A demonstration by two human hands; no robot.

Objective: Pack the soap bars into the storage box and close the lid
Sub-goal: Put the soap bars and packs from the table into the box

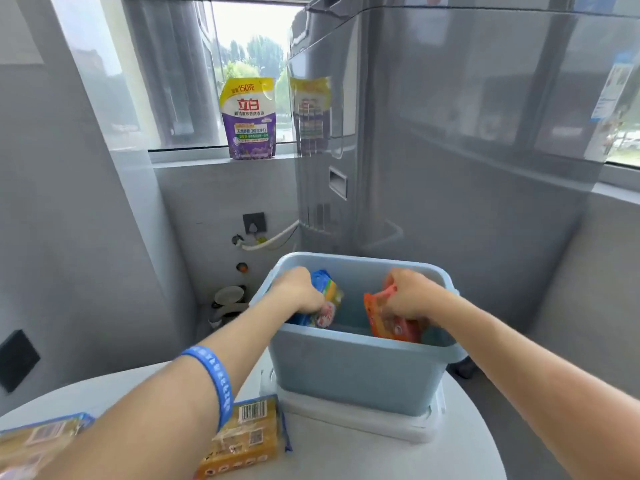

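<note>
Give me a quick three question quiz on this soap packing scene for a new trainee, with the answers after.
1. True or false: the lid is already closed on the box.
2. Which hand holds the orange pack? A left, B right
3. How many soap packs lie on the table, outside the box?

Key:
1. False; the lid lies under the open box.
2. B; the right hand grips it, the left hand a blue pack.
3. Two: one by the left forearm, one at the left edge.
</note>
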